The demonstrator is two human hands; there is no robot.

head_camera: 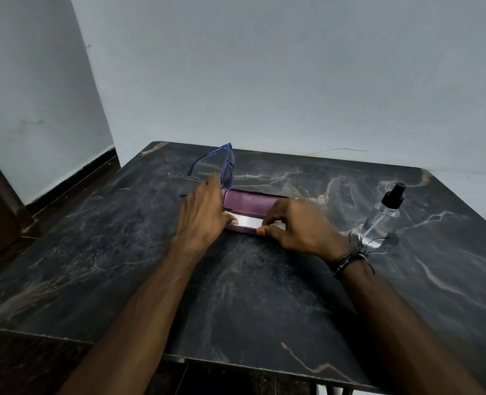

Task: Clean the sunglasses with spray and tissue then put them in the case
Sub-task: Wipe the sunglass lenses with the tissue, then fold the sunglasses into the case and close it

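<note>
Two bare forearms reaching up from the bottom edge of the frame across a dark marble-patterned counter (250, 295) with pale veins. At the right wrist, dark thread bracelets (347, 262) with loose ends trailing onto the counter. Near the centre of the frame, right hand (299, 228) curled over the right end of an open purple case (253, 208), thumb along its near rim and fingertips pinching the edge of a white tissue (249, 222) lying inside. Left hand (203, 213) at the case's left end, holding blue-framed sunglasses (224, 166) tilted up on edge above the counter, dark lenses facing right, one temple arm swinging out toward the upper left; the fingers gripping the frame mostly hidden behind the back of the hand, thumb seemingly resting on the tissue at the case's left end, though hard to tell. Case lying lengthwise left to right, its lid raised behind, purple lining showing. To the right, well apart from the case and just beside the right wrist, a clear spray bottle (381, 220) with a black pump top, standing on the counter and leaning in the wide-angle view. Beyond the far edge of the counter, a plain pale wall (264, 67), with a dark skirting strip (73, 181) running down the left side toward a dark brown surface at the far left edge.
</note>
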